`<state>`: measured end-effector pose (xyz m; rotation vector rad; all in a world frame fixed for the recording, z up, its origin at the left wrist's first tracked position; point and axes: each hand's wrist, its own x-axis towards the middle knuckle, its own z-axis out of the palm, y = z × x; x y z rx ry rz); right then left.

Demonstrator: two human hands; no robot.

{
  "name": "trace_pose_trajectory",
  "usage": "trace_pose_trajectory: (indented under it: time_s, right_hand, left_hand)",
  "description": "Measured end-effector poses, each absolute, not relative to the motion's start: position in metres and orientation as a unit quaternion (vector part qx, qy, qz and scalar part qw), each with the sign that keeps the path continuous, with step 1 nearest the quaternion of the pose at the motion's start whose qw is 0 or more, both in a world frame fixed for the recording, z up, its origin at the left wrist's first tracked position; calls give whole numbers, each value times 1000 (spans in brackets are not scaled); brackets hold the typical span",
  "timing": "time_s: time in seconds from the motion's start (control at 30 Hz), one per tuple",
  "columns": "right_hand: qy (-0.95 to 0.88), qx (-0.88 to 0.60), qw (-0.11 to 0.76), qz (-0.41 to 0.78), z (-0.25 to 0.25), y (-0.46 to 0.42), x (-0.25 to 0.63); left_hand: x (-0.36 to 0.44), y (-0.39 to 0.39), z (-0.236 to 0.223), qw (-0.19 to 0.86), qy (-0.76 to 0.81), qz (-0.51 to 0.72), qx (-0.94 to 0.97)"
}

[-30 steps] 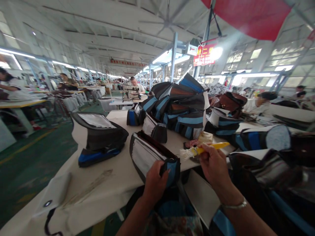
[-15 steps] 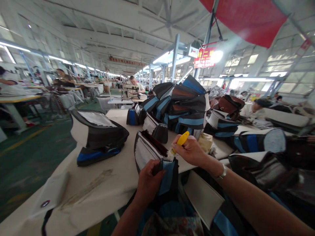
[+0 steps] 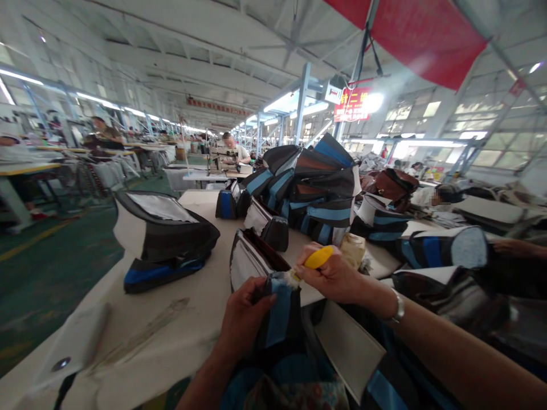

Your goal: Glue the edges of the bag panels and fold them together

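My right hand (image 3: 331, 274) is closed around the yellow handle of a brush (image 3: 318, 258). Its pale bristles touch the top edge of a black and blue bag (image 3: 280, 310), near the corner. With thumb and fingers, my left hand (image 3: 248, 313) pinches that bag's upper edge from the left side. The bag's opening and white lining face away to the upper left. Just beyond my right hand stands a stained, yellowish container (image 3: 354, 249). A white-lined bag piece (image 3: 350, 347) lies below my right forearm.
Black and blue bags are heaped (image 3: 316, 188) at the table's far side. Another bag (image 3: 171, 239) sits at the left on the pale tabletop (image 3: 162, 347). A white device with a cable (image 3: 77, 341) rests by the near left edge. A co-worker (image 3: 233, 149) sits behind a sewing machine.
My right hand has tilted the brush flatter, and the bristles have shifted along the bag's top edge. My left hand keeps its hold on the bag. The whole view has shifted slightly.
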<state>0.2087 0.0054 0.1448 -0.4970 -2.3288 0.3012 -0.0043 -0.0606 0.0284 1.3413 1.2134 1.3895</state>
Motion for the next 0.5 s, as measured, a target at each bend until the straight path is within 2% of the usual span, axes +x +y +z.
trace_pose_trajectory:
  time_s: [0.1,0.23,0.3,0.4,0.5]
  right_hand:
    - [-907,-193,366,81,147,5,211]
    - [-869,-213,409,177,157,0,201]
    - [-874,-198,393,209,158,1,188]
    - [-904,-181,339,189,155,9,171]
    - [-894,-208,360,165,159,19,167]
  left_hand:
    - [-5,-62,30,367,501,551,557]
    - [3,-64,31,180,529,558,614]
    - [9,-64,31,114,521,567,628]
    - [13,-63,29,84,517,564,639]
    - [12,-62,25,38,520,534,666]
